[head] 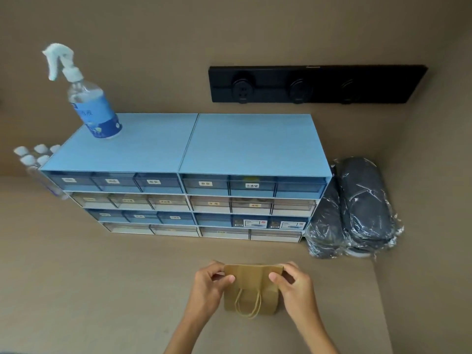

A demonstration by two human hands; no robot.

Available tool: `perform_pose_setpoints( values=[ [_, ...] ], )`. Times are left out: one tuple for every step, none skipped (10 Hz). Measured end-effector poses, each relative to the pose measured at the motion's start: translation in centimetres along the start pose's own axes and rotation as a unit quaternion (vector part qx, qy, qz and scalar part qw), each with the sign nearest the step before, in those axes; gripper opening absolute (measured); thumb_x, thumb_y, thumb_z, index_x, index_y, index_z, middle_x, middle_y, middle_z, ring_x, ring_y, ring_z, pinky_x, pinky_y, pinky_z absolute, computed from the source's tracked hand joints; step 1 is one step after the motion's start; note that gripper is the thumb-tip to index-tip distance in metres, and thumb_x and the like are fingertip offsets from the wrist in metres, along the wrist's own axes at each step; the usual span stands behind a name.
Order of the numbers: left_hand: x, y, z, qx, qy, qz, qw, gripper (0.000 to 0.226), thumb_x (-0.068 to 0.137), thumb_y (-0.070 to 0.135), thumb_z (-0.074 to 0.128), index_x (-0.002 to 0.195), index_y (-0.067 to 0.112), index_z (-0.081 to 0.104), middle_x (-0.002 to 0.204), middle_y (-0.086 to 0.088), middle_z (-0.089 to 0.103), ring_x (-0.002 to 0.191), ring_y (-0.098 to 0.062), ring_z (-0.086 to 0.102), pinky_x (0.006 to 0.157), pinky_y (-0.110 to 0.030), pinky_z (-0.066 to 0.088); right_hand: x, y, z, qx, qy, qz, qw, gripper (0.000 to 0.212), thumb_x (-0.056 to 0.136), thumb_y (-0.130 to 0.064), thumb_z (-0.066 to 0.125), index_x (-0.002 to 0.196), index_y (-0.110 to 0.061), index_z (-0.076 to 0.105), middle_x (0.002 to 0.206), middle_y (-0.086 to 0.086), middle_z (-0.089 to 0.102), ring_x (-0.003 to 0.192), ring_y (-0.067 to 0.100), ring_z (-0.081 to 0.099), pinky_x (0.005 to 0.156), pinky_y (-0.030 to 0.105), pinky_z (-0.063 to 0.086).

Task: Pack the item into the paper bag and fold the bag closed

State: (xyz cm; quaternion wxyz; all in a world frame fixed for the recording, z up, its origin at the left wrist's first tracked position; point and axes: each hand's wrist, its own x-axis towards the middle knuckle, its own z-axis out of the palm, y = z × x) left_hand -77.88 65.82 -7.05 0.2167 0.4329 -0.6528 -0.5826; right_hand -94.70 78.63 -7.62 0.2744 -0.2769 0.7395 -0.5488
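Observation:
A small brown paper bag (251, 290) stands on the tan counter near the front, its top edge folded over toward me and its twine handles hanging down the front face. My left hand (210, 286) pinches the folded top at its left corner. My right hand (293, 283) pinches the right corner in the same way. The inside of the bag is hidden, so no item shows.
A blue drawer cabinet (189, 180) with labelled drawers stands behind the bag. On top of it is a spray bottle (89, 98). Plastic-wrapped dark slippers (355, 208) lie at the right. Small capped bottles (35, 157) are at the left. A black socket strip (316, 84) is on the wall.

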Motion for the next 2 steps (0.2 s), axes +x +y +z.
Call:
perform_pose_setpoints(
  values=[
    [-0.3, 0.8, -0.3, 0.004, -0.012, -0.004, 1.0, 0.021, 0.077, 0.005, 0.077, 0.086, 0.024, 0.077, 0.091, 0.008, 0.075, 0.09, -0.019, 0.069, 0.083, -0.037, 0.054, -0.4, -1.0, -0.2, 0.005, -0.003, -0.016, 1.0, 0.031, 0.078, -0.001, 0.072, 0.096, -0.026, 0.07, 0.102, 0.0, 0.067, 0.099, 0.017, 0.065, 0.087, 0.024, 0.05],
    [-1.4, 1.4, -1.4, 0.065, -0.017, 0.017, 0.998, 0.05, 0.076, 0.034, 0.079, 0.122, 0.039, 0.06, 0.126, 0.015, 0.063, 0.119, -0.011, 0.055, 0.101, -0.033, 0.044, -1.3, -2.9, -0.8, -0.067, 0.018, -0.074, 0.995, 0.045, 0.082, -0.02, 0.07, 0.121, -0.038, 0.056, 0.128, -0.019, 0.052, 0.122, -0.005, 0.047, 0.103, 0.022, 0.037]
  ],
)
